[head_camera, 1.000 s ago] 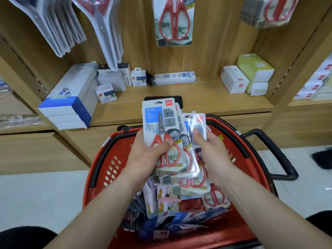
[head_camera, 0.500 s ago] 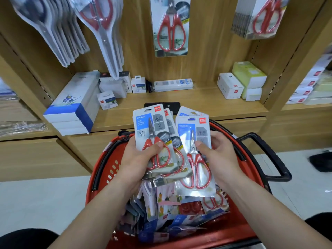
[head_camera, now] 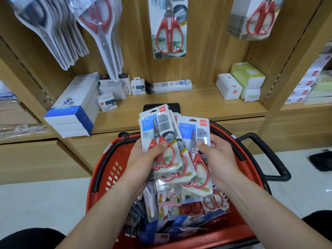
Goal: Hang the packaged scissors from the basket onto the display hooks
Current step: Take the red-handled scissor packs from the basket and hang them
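The single pack [head_camera: 195, 141] has shifted right of the stack [head_camera: 158, 137] since half a second ago. Fingers of left hand [head_camera: 142, 159] clamped on stack, right hand [head_camera: 221, 159] clamped on single pack, over the basket [head_camera: 100, 173]. Step, likely: gathering. Next: align hang-hole with far hook bearing matching hung scissors [head_camera: 168, 29].

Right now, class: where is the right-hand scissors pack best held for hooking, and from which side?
Pinch the scissors pack low on its right edge, beside the red handles, coming from the right. It stands upright, so that leaves the hang hole on top free; the left hand's stack crowds its left side.
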Demonstrator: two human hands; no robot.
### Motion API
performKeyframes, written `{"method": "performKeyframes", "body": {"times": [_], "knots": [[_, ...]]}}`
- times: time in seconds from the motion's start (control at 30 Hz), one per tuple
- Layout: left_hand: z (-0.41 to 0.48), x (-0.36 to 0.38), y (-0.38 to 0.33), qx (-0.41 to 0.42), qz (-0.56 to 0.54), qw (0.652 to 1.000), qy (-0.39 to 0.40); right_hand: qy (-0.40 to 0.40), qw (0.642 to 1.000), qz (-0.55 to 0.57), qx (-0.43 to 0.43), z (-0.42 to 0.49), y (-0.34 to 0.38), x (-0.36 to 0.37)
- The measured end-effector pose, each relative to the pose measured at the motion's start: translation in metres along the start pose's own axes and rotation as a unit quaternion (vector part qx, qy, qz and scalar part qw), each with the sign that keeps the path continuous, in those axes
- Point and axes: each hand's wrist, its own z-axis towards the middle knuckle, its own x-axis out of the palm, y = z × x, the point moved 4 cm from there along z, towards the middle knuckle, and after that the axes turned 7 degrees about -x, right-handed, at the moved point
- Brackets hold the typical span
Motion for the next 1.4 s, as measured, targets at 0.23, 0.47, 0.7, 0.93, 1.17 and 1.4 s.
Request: {"method": "performKeyframes", "body": {"times": [0.23,0.47,0.7,0.93,1.17,1.4], "knots": [[0.005,0.000,-0.004,-0.007,-0.012,1.000,-0.007,-0.045,0.999,0.004,-0.029,0.006,0.020,-0.021],[0.003,0.011,-0.015,0.010,0.007,1.000,-0.003,-0.038,0.999,0.031,0.009,-0.003,0.023,-0.042],[-0.008,0.040,-0.014,0.023,0.036,0.999,0.010,0.097,0.992,0.080,0.022,-0.028,0.028,-0.046],[-0.020,0.050,-0.042,0.063,0.076,0.995,-0.001,0.034,0.999,0.021,-0.008,-0.027,0.040,-0.079],[-0.023,0.086,-0.103,0.137,0.060,0.989,0.023,-0.105,0.985,0.035,-0.131,0.012,0.124,-0.111],[-0.016,0.128,-0.162,0.183,0.032,0.981,0.053,-0.126,0.962,0.001,-0.242,0.075,0.224,-0.123]]}}
